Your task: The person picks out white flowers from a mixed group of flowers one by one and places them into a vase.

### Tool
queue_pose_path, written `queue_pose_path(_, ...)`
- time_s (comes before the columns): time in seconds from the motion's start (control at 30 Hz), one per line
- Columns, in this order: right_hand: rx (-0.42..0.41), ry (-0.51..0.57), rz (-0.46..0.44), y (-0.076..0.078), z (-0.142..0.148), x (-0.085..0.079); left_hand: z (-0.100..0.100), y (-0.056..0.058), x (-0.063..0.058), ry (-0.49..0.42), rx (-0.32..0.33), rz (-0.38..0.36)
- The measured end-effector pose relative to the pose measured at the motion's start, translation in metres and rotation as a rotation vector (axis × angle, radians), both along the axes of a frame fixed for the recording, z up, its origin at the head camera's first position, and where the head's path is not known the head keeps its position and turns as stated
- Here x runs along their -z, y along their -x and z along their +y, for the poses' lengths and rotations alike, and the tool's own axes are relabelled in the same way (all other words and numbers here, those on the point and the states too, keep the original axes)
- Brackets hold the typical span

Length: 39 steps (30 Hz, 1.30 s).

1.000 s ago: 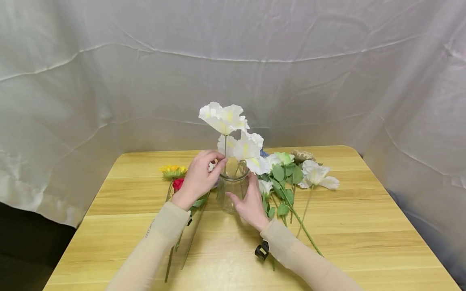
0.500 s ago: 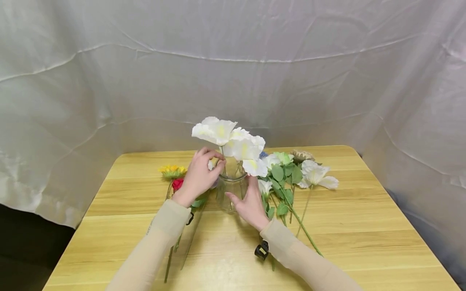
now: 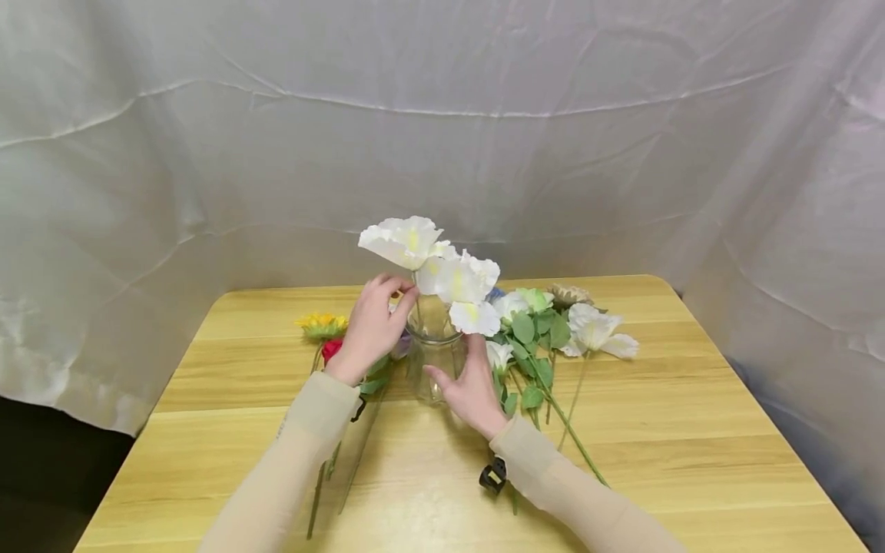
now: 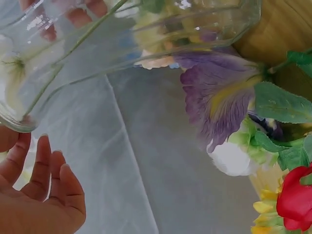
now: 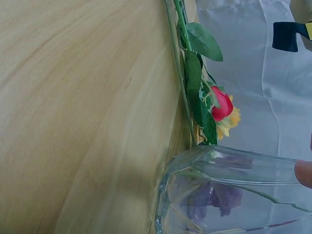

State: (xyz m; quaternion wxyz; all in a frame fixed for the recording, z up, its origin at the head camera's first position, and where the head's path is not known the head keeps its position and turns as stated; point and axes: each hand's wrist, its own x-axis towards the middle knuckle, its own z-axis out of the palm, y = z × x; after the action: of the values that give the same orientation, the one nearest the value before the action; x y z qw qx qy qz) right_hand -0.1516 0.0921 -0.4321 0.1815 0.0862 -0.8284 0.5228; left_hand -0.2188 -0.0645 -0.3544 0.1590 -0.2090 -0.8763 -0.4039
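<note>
A clear glass vase (image 3: 435, 365) stands on the table with white flowers (image 3: 459, 280) leaning out over its right rim. My left hand (image 3: 373, 322) pinches the thin stem of another white flower (image 3: 402, 240) at the rim; its blossom rises just above the fingers. Through the glass in the left wrist view, a green stem (image 4: 73, 48) runs inside the vase. My right hand (image 3: 472, 390) holds the vase's right side, thumb in front and fingers partly hidden behind it. The right thumb (image 5: 303, 173) shows against the glass in the right wrist view.
Left of the vase lie a yellow sunflower (image 3: 323, 326), a red rose (image 3: 332, 350) and a purple flower (image 4: 219, 97). Several white and green flowers (image 3: 523, 326) lie close on the right, with another white flower (image 3: 596, 332) beyond. Grey cloth (image 3: 442, 169) hangs behind the table.
My left hand has lowered the white flower and shifted it left, its blossom now closer to the vase's mouth. My right hand keeps its hold on the vase.
</note>
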Motion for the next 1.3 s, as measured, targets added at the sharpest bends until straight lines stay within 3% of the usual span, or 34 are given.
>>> queue_pose_path(0.13,0.002,-0.012,-0.008,-0.002,-0.002,-0.001,-0.001,0.003,0.000,-0.016,-0.002,-0.020)
queue_pose_path(0.37,-0.026,-0.015,0.057,0.001,-0.004,0.001,-0.001,0.009,0.007,-0.153,-0.026,-0.149)
queue_pose_path(0.47,-0.033,-0.018,0.075,0.001,-0.004,0.003,-0.002,0.008,0.008,-0.179,-0.028,-0.169)
queue_pose_path(0.93,-0.031,-0.065,0.031,-0.006,0.002,-0.003,-0.014,0.001,0.009,-0.188,-0.001,-0.202)
queue_pose_path(1.3,-0.082,0.122,-0.057,-0.034,0.009,-0.012,-0.039,-0.007,0.011,-0.106,-0.026,-0.178)
